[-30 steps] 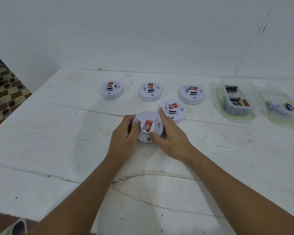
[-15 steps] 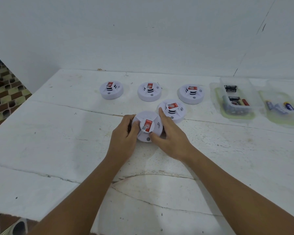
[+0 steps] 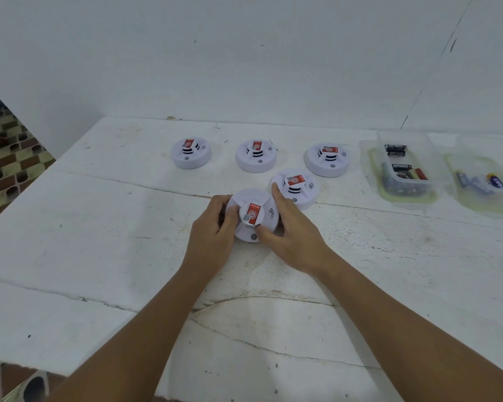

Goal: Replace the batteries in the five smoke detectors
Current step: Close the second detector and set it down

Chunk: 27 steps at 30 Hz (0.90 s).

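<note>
Your left hand (image 3: pixel 212 245) and right hand (image 3: pixel 295 239) curl their fingers around the nearest smoke detector (image 3: pixel 253 214), mid-table (image 3: pixel 99 227).

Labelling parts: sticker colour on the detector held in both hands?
Red with a white emblem, on the sticker atop the held detector; head view.

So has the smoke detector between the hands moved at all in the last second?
No. The held smoke detector keeps the same spot beside its neighbouring detector and above the table crack, with both hands gripping it as before.
</note>
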Available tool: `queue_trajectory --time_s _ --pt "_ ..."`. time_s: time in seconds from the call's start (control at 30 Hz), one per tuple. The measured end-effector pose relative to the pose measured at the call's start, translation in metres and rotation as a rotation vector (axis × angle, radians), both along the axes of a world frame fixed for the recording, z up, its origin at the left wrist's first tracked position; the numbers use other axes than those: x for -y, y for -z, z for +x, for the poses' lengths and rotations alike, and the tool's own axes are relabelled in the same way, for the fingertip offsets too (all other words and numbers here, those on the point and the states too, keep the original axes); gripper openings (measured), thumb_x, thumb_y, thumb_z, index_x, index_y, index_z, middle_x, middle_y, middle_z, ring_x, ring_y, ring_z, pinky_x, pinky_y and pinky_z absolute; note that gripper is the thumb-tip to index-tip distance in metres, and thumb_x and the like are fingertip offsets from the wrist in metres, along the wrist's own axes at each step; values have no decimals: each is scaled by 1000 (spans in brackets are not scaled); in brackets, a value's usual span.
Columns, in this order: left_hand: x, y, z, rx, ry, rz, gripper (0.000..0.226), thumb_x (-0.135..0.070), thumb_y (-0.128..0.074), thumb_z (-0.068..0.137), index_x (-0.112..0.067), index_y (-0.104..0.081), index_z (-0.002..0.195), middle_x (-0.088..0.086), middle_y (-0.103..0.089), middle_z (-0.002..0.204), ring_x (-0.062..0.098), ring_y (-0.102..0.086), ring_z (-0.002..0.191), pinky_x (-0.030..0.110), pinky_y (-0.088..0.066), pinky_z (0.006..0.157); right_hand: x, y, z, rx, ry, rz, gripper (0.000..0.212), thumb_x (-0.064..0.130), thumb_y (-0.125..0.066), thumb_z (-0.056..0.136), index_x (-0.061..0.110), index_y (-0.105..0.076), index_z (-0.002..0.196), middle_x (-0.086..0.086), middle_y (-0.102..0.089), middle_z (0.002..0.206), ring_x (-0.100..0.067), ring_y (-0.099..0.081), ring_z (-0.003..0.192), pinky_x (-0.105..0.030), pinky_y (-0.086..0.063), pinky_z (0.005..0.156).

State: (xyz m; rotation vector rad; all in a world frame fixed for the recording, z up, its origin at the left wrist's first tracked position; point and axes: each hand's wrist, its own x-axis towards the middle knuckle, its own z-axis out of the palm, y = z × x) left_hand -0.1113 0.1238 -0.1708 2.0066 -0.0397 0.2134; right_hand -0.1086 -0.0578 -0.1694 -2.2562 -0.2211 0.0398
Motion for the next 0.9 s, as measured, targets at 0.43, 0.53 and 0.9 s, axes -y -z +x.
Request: queue_trajectory --time_s 0.43,0.53,0.9 --pt "0 0 0 0 4 1 21 -32 -48 109 -25 -64 119 -11 -72 101 7 -65 90 20 -51 73 1 0 0 -2 0 -7 95 49 -65 94 33 -4 166 12 -49 148 -8 -55 122 -40 -53 100" --pt "0 1 0 2 5 6 21 -33 -47 109 -25 -64 118 -10 -71 100 9 -65 90 22 -51 74 1 -1 -1 0 -1 -12 95 49 -64 95 32 -4 166 11 -48 149 -8 -54 123 -39 -53 100" --pt "0 -1 -1 6 3 2 21 -30 -48 109 -22 -64 120 -11 -72 102 4 -64 92 10 -49 72 0 -1 -1 3 5 -12 94 47 -65 95 32 -4 166 11 -48 149 -9 -54 123 -39 -53 101"
